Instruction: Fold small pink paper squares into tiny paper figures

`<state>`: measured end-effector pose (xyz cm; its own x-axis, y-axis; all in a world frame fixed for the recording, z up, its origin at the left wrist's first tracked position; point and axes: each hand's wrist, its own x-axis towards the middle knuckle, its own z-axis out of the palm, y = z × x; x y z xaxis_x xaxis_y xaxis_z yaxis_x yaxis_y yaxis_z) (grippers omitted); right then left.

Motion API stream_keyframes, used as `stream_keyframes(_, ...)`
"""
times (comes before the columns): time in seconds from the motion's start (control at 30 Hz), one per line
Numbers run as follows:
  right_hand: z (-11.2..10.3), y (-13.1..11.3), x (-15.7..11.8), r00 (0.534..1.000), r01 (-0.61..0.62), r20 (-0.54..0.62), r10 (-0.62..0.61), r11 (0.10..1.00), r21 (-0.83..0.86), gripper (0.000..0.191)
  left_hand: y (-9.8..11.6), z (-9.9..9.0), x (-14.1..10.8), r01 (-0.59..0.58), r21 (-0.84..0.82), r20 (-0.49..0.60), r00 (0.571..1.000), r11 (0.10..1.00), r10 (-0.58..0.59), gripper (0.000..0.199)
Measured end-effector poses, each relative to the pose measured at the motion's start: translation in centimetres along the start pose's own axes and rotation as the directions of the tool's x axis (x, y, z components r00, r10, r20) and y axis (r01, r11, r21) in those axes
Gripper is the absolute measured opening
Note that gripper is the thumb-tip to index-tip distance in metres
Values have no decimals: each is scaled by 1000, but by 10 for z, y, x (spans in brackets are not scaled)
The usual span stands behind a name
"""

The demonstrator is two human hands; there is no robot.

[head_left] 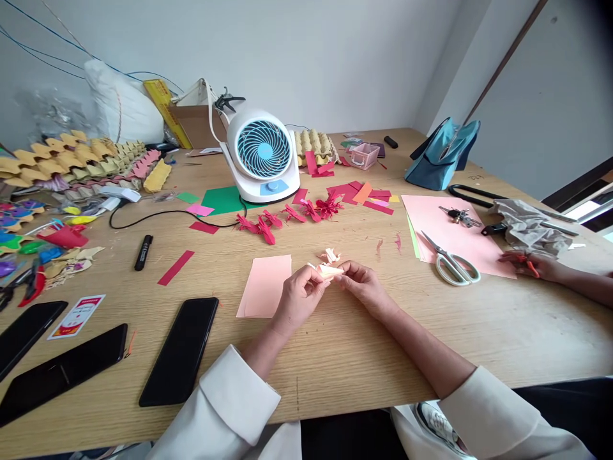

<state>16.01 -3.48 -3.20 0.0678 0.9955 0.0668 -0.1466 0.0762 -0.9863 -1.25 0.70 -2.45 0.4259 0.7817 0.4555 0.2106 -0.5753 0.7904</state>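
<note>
Between my two hands is a small folded piece of pale peach paper. My left hand pinches its left end, and my right hand pinches the right end with thumb and fingertips. Just beyond the fingers lies a small peach paper shape with pointed folds. Flat peach paper sheets rest beside my left hand. Farther back stretches a row of crumpled-looking red paper shapes.
A white fan stands at the back. At right, scissors and keys lie on a large pink sheet, near another person's hand. A black phone, a marker and a red strip are at left.
</note>
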Motion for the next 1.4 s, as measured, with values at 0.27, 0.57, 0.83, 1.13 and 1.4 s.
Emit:
stream_keyframes(0.27,1,2,0,1000,0,-2,0,998,-58,41,1,4,-2,54,7,9,998,999,-54,12)
stream_keyframes(0.57,-1,3,0,1000,-8,13,9,994,-111,42,4,2,-1,127,30,-11,992,991,-127,18)
stream_keyframes(0.83,0,1,-1,1000,1,5,0,997,-76,40,9,1,0,145,-7,3,989,989,-145,20)
stream_keyframes(1.13,3,-1,-2,1000,-8,-23,6,995,-100,43,5,3,0,219,-87,-7,975,972,-221,24)
stream_keyframes(1.4,4,5,-1,998,-33,42,40,987,-157,46,3,3,1,252,-122,22,968,960,-251,21)
